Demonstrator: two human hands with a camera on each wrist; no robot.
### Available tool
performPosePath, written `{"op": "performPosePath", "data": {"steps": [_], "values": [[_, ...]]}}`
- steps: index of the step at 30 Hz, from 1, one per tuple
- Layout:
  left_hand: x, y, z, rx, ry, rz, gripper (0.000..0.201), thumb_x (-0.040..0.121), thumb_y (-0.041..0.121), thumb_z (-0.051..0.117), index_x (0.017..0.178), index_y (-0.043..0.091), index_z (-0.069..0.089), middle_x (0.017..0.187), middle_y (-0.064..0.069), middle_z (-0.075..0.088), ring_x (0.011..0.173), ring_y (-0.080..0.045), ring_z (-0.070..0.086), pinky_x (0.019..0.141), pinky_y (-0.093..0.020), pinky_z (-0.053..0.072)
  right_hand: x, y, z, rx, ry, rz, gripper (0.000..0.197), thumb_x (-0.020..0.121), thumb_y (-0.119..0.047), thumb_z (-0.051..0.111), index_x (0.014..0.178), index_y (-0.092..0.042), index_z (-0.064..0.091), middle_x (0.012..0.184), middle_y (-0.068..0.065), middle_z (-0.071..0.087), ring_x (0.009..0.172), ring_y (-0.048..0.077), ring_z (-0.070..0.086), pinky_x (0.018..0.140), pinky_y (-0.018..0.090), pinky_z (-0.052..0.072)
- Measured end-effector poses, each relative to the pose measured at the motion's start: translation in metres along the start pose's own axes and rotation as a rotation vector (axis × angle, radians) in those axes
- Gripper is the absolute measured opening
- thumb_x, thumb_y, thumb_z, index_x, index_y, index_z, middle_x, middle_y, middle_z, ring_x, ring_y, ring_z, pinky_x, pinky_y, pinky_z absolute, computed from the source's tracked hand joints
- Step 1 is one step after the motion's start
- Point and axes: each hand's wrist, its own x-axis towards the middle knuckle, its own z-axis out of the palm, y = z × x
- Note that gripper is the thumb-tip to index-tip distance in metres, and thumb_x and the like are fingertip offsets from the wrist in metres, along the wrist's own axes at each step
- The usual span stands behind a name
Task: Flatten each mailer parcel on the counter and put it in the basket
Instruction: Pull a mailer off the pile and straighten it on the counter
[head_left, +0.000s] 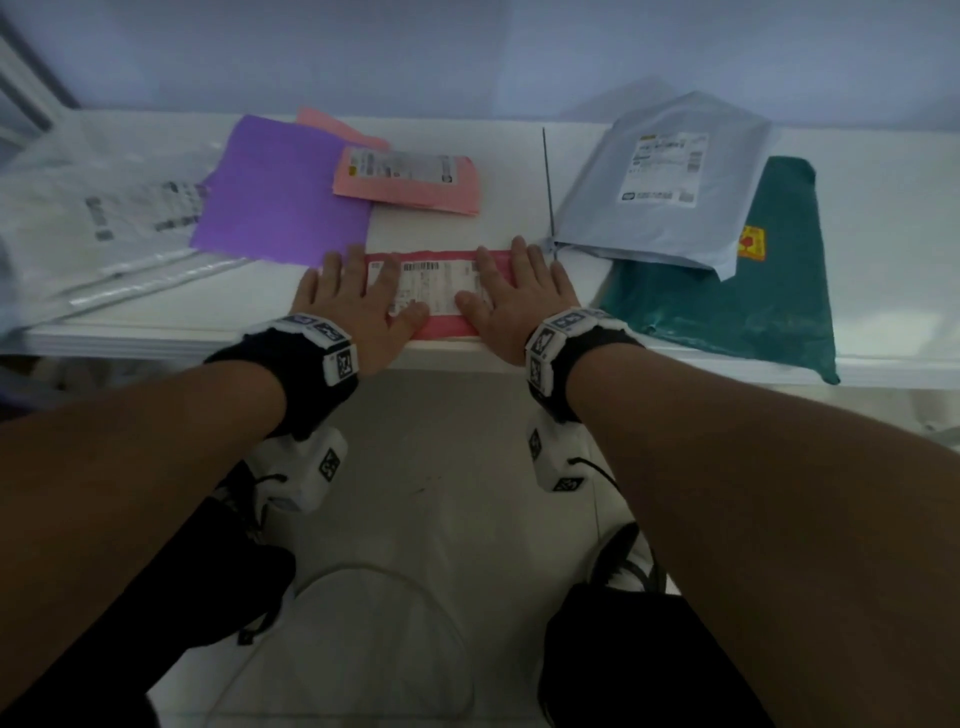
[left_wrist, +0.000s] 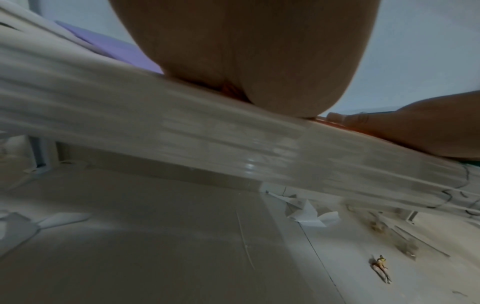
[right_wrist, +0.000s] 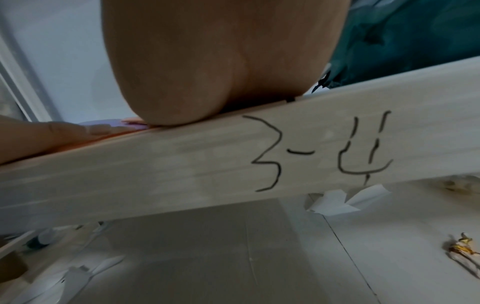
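five other mailers lie unflattened on the counter (head_left: 519, 171); no basket is visible. your left hand (head_left: 358, 301) and right hand (head_left: 511, 296), fingers flat, press the red mailer (head_left: 441, 325) at the near edge.

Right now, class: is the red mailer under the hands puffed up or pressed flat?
Pressed flat. The red mailer lies level on the counter, with the left hand and right hand spread on its ends.
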Motion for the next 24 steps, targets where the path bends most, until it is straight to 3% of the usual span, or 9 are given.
{"op": "performPosePath", "data": {"steps": [4,9,15,24], "values": [[-0.005,0.006,-0.001,0.009,0.005,-0.03,0.077,0.087,0.075,0.01,0.152,0.037,-0.008,0.161,-0.008,-0.016,0.148,-0.031,-0.009,0.119,-0.049,-0.002,-0.002,-0.002,-0.001,-0.008,0.007,0.009,0.073,0.095,-0.067,0.017,0.156,-0.032,-0.004,0.164,0.009,-0.012,0.151,0.026,-0.008,0.121,0.044,-0.005],[-0.015,0.006,-0.002,-0.004,0.015,-0.049,0.075,0.089,0.072,0.008,0.152,0.035,-0.007,0.161,-0.012,-0.008,0.149,-0.029,-0.005,0.119,-0.048,-0.002,-0.002,-0.003,-0.002,-0.006,0.014,0.019,0.074,0.095,-0.067,0.018,0.156,-0.032,-0.003,0.164,0.009,-0.011,0.151,0.027,-0.007,0.121,0.044,-0.005],[-0.018,-0.008,0.006,0.007,0.088,0.025,0.079,0.089,0.07,0.008,0.153,0.025,-0.005,0.162,-0.005,-0.008,0.149,-0.023,-0.003,0.12,-0.047,0.001,-0.001,-0.001,-0.003,0.002,0.001,0.009,0.074,0.095,-0.067,0.018,0.156,-0.032,-0.004,0.164,0.009,-0.011,0.151,0.026,-0.008,0.121,0.045,-0.005],[-0.01,-0.008,0.003,0.003,0.01,0.037,0.083,0.089,0.07,0.015,0.154,0.023,-0.003,0.162,-0.007,-0.002,0.149,-0.023,-0.001,0.12,-0.045,0.003,-0.002,-0.001,-0.004,0.01,0.002,0.013,0.074,0.096,-0.066,0.02,0.157,-0.032,-0.002,0.164,0.01,-0.011,0.151,0.027,-0.007,0.121,0.044,-0.004]]}}
